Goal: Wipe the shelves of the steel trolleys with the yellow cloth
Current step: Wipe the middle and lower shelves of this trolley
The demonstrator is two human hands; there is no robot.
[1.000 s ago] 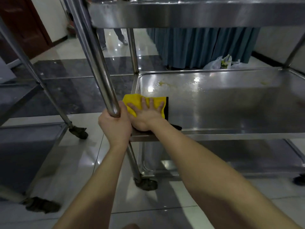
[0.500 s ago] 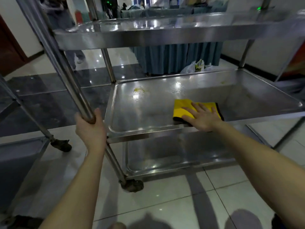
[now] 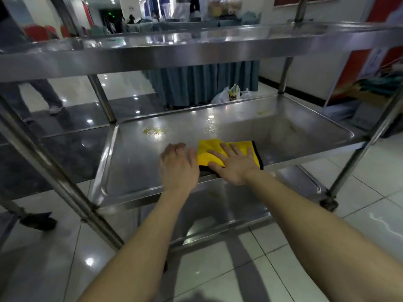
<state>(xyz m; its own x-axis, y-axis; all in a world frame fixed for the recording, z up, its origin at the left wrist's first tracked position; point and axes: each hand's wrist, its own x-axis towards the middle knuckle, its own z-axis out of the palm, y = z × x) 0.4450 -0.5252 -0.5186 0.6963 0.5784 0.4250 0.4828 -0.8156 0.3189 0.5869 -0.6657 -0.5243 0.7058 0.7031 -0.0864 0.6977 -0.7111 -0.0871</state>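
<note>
Three tiers on the shiny steel trolley [image 3: 196, 53] in front of me, and I'm at its tray-shaped middle shelf [image 3: 135, 166]. The folded yellow cloth with a black edge [image 3: 209, 151] lies near the front rim. My right hand [image 3: 233, 166] presses it down, fingers spread flat. My left hand [image 3: 177, 168] rests just beside the cloth, fingers relaxed, grasping nothing. Yellowish smears [image 3: 152, 131] sit further back.

Top shelf [image 3: 196, 51] overhead; middle shelf [image 3: 294, 140] open rightward
</note>
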